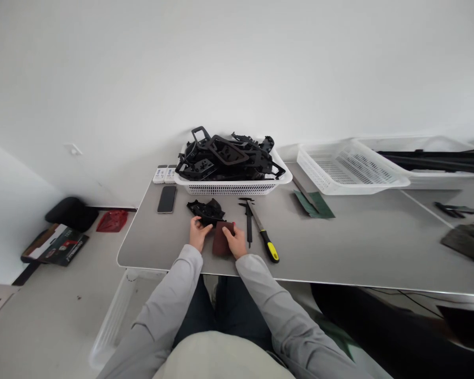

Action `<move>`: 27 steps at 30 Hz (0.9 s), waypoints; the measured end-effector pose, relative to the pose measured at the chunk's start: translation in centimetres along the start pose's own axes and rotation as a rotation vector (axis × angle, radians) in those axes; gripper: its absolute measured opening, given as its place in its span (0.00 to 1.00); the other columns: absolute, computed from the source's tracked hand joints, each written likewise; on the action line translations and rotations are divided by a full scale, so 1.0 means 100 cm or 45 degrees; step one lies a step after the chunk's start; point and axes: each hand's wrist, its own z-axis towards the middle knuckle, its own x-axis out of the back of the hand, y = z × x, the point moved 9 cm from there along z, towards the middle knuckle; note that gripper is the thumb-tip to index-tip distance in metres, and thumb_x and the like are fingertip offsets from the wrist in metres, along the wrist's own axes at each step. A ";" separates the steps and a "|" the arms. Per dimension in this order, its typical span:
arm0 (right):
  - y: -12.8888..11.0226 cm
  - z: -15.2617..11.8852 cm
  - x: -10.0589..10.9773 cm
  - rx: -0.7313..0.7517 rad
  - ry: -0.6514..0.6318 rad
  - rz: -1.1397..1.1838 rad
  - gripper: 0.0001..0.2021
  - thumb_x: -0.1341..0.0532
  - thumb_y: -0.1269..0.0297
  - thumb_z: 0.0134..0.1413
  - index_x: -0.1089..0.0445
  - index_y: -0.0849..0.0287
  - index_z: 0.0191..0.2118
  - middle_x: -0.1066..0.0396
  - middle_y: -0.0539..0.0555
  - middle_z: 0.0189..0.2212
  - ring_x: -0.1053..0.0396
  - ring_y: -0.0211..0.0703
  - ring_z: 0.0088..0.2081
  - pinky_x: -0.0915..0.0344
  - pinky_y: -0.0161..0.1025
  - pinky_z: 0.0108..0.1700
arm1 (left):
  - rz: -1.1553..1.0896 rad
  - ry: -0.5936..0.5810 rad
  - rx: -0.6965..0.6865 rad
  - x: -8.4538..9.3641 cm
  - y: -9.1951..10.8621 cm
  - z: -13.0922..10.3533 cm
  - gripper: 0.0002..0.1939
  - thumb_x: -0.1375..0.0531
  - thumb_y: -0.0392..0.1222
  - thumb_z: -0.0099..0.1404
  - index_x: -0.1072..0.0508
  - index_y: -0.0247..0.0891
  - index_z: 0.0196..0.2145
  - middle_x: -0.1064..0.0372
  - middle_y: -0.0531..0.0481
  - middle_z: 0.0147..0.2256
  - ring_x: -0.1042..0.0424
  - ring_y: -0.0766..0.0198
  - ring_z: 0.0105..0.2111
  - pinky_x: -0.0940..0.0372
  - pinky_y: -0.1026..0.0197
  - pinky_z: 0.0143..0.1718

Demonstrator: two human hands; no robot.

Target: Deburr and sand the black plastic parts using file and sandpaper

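Observation:
A black plastic part [208, 210] lies on the grey table in front of the filled basket. My left hand [198, 232] is closed at its near edge, thumb and fingers gripping it. My right hand [235, 241] is closed on a dark red-brown sheet [222, 243], its thumb pressed on top; the sheet touches the near right side of the black part. Just right of that hand lie a black caliper [249, 223] and a file with a yellow and black handle [270, 246].
A white basket [232, 188] heaped with black plastic parts stands at the wall. To its left are a phone [167, 199] and small white boxes [164, 174]. Rightward are a green sheet [319, 206], white trays [329, 184] and tools [457, 209].

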 end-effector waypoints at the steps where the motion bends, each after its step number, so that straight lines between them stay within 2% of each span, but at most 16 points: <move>1: 0.002 0.000 0.002 -0.015 0.020 0.004 0.16 0.45 0.53 0.51 0.27 0.59 0.33 0.25 0.54 0.27 0.29 0.46 0.29 0.31 0.40 0.32 | 0.014 0.008 0.000 0.000 -0.001 0.000 0.33 0.30 0.41 0.38 0.43 0.42 0.40 0.32 0.54 0.33 0.29 0.65 0.34 0.35 0.57 0.41; 8: 0.004 -0.003 0.007 -0.055 0.055 -0.003 0.15 0.44 0.52 0.49 0.28 0.58 0.30 0.26 0.53 0.25 0.30 0.45 0.28 0.32 0.39 0.30 | -0.034 -0.003 0.042 -0.004 -0.002 -0.004 0.35 0.32 0.43 0.45 0.46 0.44 0.47 0.31 0.55 0.30 0.27 0.65 0.32 0.32 0.55 0.41; 14: -0.001 -0.003 0.004 -0.033 0.018 -0.022 0.16 0.44 0.52 0.49 0.28 0.60 0.30 0.26 0.54 0.25 0.30 0.46 0.28 0.32 0.40 0.31 | -0.051 -0.060 0.015 -0.009 0.005 -0.007 0.40 0.33 0.40 0.47 0.45 0.47 0.56 0.28 0.50 0.38 0.27 0.62 0.37 0.31 0.57 0.40; 19: -0.006 -0.003 -0.002 0.006 -0.033 -0.045 0.14 0.42 0.55 0.48 0.26 0.59 0.31 0.25 0.55 0.27 0.29 0.47 0.30 0.32 0.40 0.32 | -0.009 -0.038 0.014 -0.006 0.000 -0.004 0.40 0.35 0.35 0.46 0.43 0.46 0.56 0.29 0.48 0.42 0.27 0.59 0.38 0.31 0.55 0.40; 27: -0.002 -0.003 0.003 -0.001 -0.003 -0.112 0.16 0.44 0.53 0.50 0.27 0.62 0.30 0.26 0.55 0.24 0.31 0.45 0.27 0.34 0.39 0.30 | 0.162 0.057 -0.093 0.001 -0.004 0.003 0.41 0.34 0.29 0.44 0.46 0.41 0.54 0.29 0.46 0.42 0.28 0.61 0.41 0.38 0.53 0.51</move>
